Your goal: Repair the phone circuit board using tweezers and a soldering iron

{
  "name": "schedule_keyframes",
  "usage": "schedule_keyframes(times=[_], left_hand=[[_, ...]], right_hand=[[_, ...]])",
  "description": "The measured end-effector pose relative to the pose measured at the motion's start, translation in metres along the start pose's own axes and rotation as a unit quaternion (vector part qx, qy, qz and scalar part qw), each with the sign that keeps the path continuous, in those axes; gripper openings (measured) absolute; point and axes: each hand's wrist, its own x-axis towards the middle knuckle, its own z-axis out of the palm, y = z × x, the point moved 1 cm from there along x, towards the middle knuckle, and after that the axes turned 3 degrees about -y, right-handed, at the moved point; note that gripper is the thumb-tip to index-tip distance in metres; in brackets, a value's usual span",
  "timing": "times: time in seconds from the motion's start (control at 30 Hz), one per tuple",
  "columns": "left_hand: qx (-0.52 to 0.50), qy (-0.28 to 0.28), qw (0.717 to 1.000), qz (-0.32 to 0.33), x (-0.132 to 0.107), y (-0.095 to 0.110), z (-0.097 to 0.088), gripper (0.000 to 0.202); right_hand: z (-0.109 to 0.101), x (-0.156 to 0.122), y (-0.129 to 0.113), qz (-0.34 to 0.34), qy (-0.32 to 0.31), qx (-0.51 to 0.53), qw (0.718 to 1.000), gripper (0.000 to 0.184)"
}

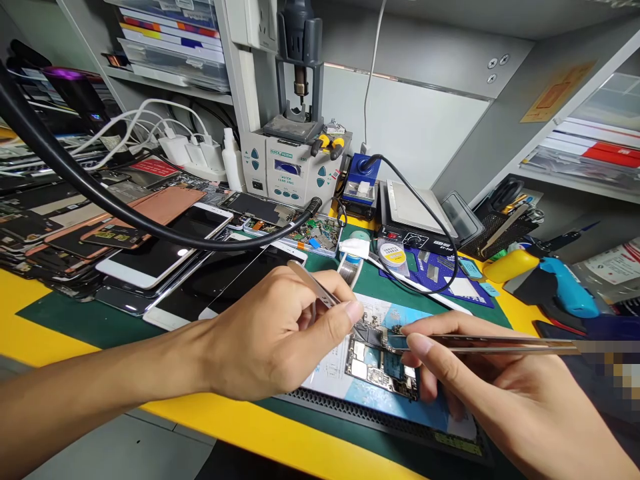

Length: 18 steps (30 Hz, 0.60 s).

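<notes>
My left hand [295, 333] is closed in a pinch on flat silver tweezers [316, 285], whose tip points down at a phone circuit board [375, 379]. Closed around a second pair of long metal tweezers [500, 344], my right hand [480, 380] rests at the board's right side. The tips of both tools meet near the board's upper part, where small dark and metallic parts show. My right fingers partly cover the board's right edge. Under the board lies a white and blue printed sheet [327, 383].
A black hose [150, 230] arches over stacked phones and screens [165, 243] at left. Behind stand a grey soldering station [285, 170], a solder spool [350, 270] and a black-framed heating plate [415, 213]. A blue and black tool [573, 287] lies right.
</notes>
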Motion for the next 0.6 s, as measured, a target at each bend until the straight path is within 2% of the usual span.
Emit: schedule_keyframes(times=[0.17,0.33,0.53,0.6], left_hand=[[0.008,-0.001,1.0,0.014,0.001,-0.0007,-0.0003,0.038],[0.016,-0.005,0.999,0.031,0.0014,-0.001,-0.0007,0.037],[0.031,0.002,0.999,0.037,-0.0019,-0.0018,0.0012,0.034],[0.04,0.004,0.999,0.032,-0.0024,-0.0021,0.0019,0.034]], right_hand=[[0.0002,-0.0015,0.0016,-0.003,-0.019,0.007,1.0,0.037],[0.0056,-0.0034,-0.0025,0.039,0.025,0.035,0.998,0.032],[0.0038,0.0018,0.0027,0.008,-0.039,0.036,0.999,0.034],[0.0044,0.0031,0.0047,0.012,-0.041,0.053,0.998,0.035]])
